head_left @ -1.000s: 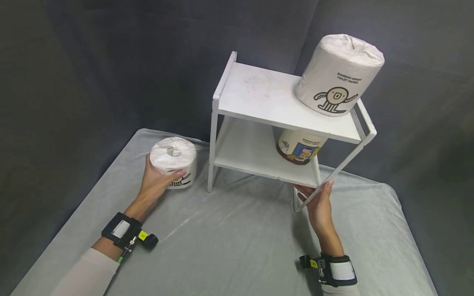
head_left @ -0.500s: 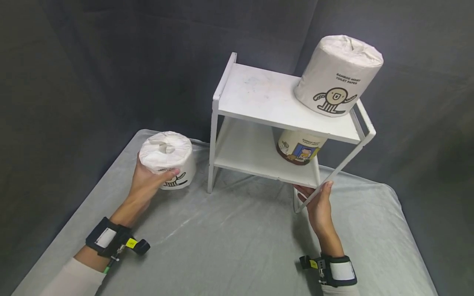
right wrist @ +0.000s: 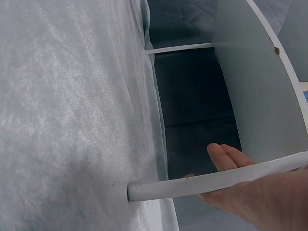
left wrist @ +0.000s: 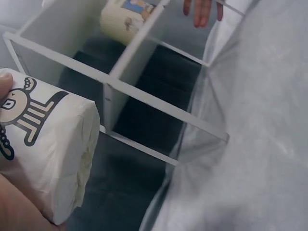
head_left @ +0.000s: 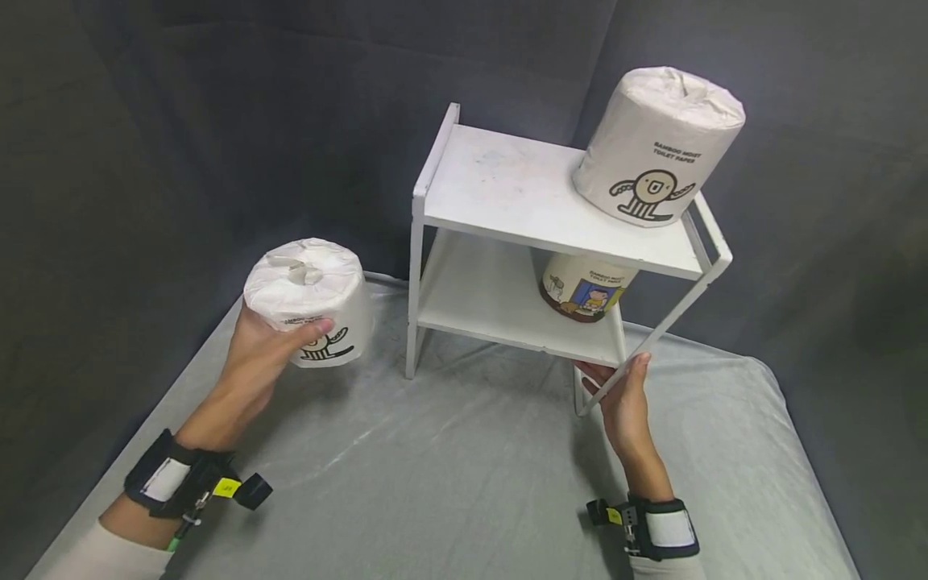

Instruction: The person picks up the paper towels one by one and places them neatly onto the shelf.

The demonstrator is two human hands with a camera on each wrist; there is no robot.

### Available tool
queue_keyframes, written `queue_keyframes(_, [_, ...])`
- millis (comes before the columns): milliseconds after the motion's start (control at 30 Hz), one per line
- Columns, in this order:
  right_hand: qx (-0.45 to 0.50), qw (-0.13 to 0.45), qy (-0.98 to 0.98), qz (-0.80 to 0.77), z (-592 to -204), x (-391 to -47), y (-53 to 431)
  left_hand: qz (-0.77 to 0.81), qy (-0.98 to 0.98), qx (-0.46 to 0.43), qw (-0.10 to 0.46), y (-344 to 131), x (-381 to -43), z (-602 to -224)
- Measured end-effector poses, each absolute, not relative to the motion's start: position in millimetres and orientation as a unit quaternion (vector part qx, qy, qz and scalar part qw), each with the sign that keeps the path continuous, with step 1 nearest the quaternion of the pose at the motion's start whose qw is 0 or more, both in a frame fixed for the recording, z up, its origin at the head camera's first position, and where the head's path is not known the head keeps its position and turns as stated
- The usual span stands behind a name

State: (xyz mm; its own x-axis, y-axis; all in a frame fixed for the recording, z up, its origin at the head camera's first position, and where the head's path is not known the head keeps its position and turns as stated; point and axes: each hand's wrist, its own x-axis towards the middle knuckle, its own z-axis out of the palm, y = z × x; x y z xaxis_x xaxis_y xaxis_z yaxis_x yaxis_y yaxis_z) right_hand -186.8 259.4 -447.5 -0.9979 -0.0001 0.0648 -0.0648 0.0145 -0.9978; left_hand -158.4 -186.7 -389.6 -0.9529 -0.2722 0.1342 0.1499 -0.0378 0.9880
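Note:
My left hand (head_left: 250, 366) grips a white-wrapped toilet roll (head_left: 308, 294), thumb across its printed front. The roll is raised above the cloth, left of a white two-tier shelf rack (head_left: 500, 181); its cartoon print and crumpled end show in the left wrist view. My right hand (head_left: 625, 407) holds the rack's front right leg (right wrist: 202, 185) below the lower shelf, thumb on one side and fingers reaching past the other. A larger wrapped toilet roll (head_left: 663, 149) stands on the top shelf's right end. Beneath it, a cream printed roll (head_left: 589, 288) sits on the lower shelf, its top hidden.
Grey cloth (head_left: 449, 483) covers the table under the rack. Dark fabric (head_left: 326, 121) hangs behind and at both sides. The rack has raised end rails (head_left: 438, 149), and its left legs (head_left: 415, 314) stand near the held roll.
My left hand has lifted the toilet roll off the cloth and carried it left and nearer, away from the rack. The right hand stays at the leg.

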Motion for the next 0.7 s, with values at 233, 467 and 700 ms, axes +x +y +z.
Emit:
queue_keyframes(233, [0.022,0.024,-0.709,0.705,-447,-186,259,-0.73,-0.666,0.027,0.149,-191,-152,-362])
queue_keyframes(467, [0.019,0.022,-0.702,0.711,-446,-187,258,-0.758,-0.633,-0.017,0.155,-199,-148,-322])
queue_keyframes(700, [0.02,0.018,-0.704,0.709,-446,-187,259,-0.782,-0.598,-0.077,0.159,-203,-150,-286])
